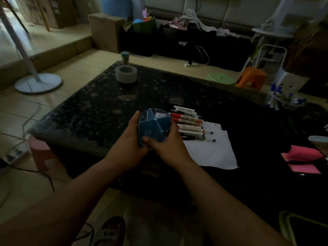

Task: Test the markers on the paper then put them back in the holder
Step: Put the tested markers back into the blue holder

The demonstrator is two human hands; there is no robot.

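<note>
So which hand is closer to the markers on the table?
Right. The right hand grips the blue holder on the side next to the markers; the left hand grips the holder's opposite side, with the holder between it and them.

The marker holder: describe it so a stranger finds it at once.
On the dark speckled table, look near the front edge, left of the white paper. The left hand and right hand grip the holder: blue and faceted, unlike the slim markers beside it.

head cam | faces forward and down (wide-angle) | near over table [106,96] edge
</note>
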